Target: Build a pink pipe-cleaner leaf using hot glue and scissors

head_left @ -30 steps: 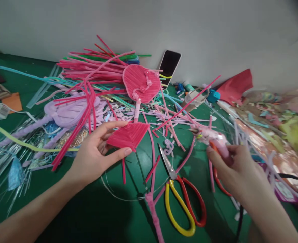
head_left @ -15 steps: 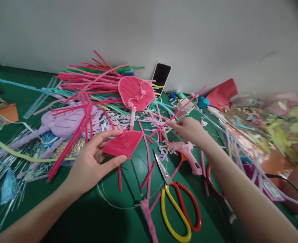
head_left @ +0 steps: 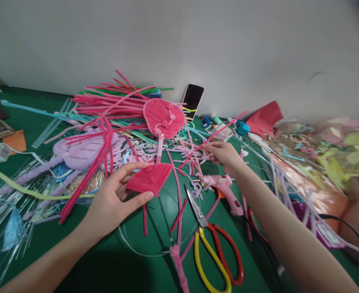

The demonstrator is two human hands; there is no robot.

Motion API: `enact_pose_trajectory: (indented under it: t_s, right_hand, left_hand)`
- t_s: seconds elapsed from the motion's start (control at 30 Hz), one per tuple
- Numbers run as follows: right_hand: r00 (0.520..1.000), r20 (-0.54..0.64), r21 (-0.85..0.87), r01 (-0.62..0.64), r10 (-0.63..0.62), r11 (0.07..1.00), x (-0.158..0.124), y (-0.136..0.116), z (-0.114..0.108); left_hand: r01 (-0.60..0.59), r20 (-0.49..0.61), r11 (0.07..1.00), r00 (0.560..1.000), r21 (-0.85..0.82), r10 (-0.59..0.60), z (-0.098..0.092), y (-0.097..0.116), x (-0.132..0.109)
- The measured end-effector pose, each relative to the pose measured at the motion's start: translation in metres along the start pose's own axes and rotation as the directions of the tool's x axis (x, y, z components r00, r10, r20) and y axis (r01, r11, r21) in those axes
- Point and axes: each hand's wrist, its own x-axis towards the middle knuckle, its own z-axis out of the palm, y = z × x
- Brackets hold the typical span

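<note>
My left hand (head_left: 109, 199) pinches a flat, fan-shaped red pipe-cleaner panel (head_left: 151, 178) between thumb and fingers. From its lower tip a thin dark stem runs down to a pink wrapped handle (head_left: 178, 266). My right hand (head_left: 225, 156) is closed on a long red pipe cleaner (head_left: 236, 119), which slants up to the right; the fingertips are partly hidden. Below that hand lies a pink glue gun (head_left: 223, 188). Scissors (head_left: 201, 221) with one yellow and one red handle rest slightly apart at the blades, near the table's front.
A finished-looking pink round fan (head_left: 164, 118) lies on piled pipe cleaners (head_left: 106, 103). A phone (head_left: 193, 97) leans on the wall. Left sits a lilac fan (head_left: 81, 152); right, cut scraps (head_left: 325, 158) and a power cable (head_left: 354, 228). Another person's arm (head_left: 357, 211) shows at the right edge.
The view has shifted slightly, so the background sits lower. Both hands keep their grips, and the panel and the red pipe cleaner have hardly moved relative to the table.
</note>
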Motion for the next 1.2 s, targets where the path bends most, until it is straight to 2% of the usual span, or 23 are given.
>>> enact_pose_trajectory:
  t_s: [0.13, 0.2, 0.33, 0.43, 0.5, 0.53, 0.57, 0.6, 0.63, 0.67, 0.7, 0.77, 0.8, 0.83, 0.9, 0.97, 1.1, 1.13, 1.2]
  right_hand:
    - [0.996, -0.082, 0.218, 0.041, -0.023, 0.975, -0.014, -0.012, -0.003]
    - [0.997, -0.077, 0.313, 0.039, -0.016, 0.949, -0.026, -0.022, -0.005]
    - [0.99, 0.111, 0.583, -0.139, 0.091, 0.801, -0.043, -0.037, -0.004]
    - [0.959, 0.25, 0.655, -0.268, 0.133, 0.706, -0.044, -0.04, -0.004]
    - [0.965, 0.248, 0.598, -0.223, 0.087, 0.77, -0.041, -0.041, -0.004]
    - [0.977, 0.21, 0.515, -0.128, 0.02, 0.848, -0.038, -0.041, -0.004]
    - [0.983, 0.161, 0.381, 0.019, -0.087, 0.924, -0.035, -0.041, -0.003]
    - [0.966, 0.129, 0.197, 0.198, -0.226, 0.96, -0.032, -0.042, -0.001]
    - [0.918, 0.139, -0.011, 0.377, -0.372, 0.926, -0.028, -0.043, 0.002]
    - [0.848, 0.193, -0.209, 0.527, -0.493, 0.824, -0.024, -0.043, 0.007]
    - [0.771, 0.284, -0.362, 0.636, -0.57, 0.681, -0.019, -0.043, 0.012]
    - [0.647, 0.482, -0.494, 0.758, -0.591, 0.426, -0.009, -0.041, 0.027]
    - [0.615, 0.548, -0.515, 0.782, -0.567, 0.351, -0.005, -0.039, 0.036]
    - [0.602, 0.576, -0.518, 0.792, -0.553, 0.323, -0.001, -0.037, 0.044]
    - [0.595, 0.598, -0.518, 0.798, -0.536, 0.308, 0.006, -0.033, 0.056]
    - [0.61, 0.581, -0.528, 0.786, -0.539, 0.321, 0.008, -0.033, 0.06]
    - [0.678, 0.432, -0.573, 0.715, -0.594, 0.4, -0.007, -0.05, 0.035]
    - [0.661, 0.352, -0.533, 0.724, -0.663, 0.438, -0.015, -0.057, 0.026]
    - [0.586, 0.29, -0.434, 0.786, -0.757, 0.441, -0.037, -0.071, 0.008]
  left_hand:
    - [0.015, 0.015, 1.0, 1.0, -0.023, -0.014, 0.0, -0.001, 0.0]
    - [0.018, 0.009, 1.0, 1.0, -0.008, -0.018, 0.0, -0.002, -0.001]
    - [0.019, -0.004, 1.0, 1.0, 0.003, -0.019, 0.001, -0.003, -0.001]
    - [0.02, 0.009, 0.999, 1.0, -0.029, -0.02, 0.0, -0.003, -0.001]
    - [0.022, 0.016, 0.999, 1.0, -0.047, -0.022, 0.0, -0.003, 0.0]
    - [0.023, 0.021, 0.998, 1.0, -0.053, -0.022, 0.0, -0.004, 0.0]
    - [0.021, 0.024, 0.998, 1.0, -0.056, -0.02, 0.0, -0.004, 0.0]
    - [0.017, 0.027, 0.998, 1.0, -0.054, -0.016, 0.0, -0.005, 0.0]
    - [0.013, 0.027, 0.999, 1.0, -0.049, -0.012, -0.001, -0.005, 0.0]
    - [0.011, 0.027, 0.999, 1.0, -0.044, -0.01, -0.001, -0.005, 0.0]
    - [0.01, 0.026, 0.999, 1.0, -0.042, -0.009, -0.001, -0.005, 0.0]
    - [0.011, 0.028, 0.999, 1.0, -0.044, -0.01, -0.001, -0.005, 0.001]
    - [0.012, 0.031, 0.999, 0.999, -0.049, -0.01, -0.001, -0.005, 0.001]
    - [0.012, 0.035, 0.998, 0.999, -0.054, -0.01, -0.001, -0.005, 0.001]
    - [0.016, 0.041, 0.998, 0.999, -0.065, -0.013, -0.001, -0.005, 0.001]
    - [0.025, 0.046, 0.997, 0.999, -0.072, -0.021, -0.002, -0.005, 0.001]
    - [0.014, 0.038, 0.997, 0.999, -0.069, -0.011, 0.0, -0.004, 0.001]
    - [0.01, 0.039, 0.997, 0.999, -0.072, -0.007, 0.001, -0.004, 0.001]
    - [0.008, 0.045, 0.997, 0.999, -0.081, -0.005, 0.002, -0.004, 0.002]
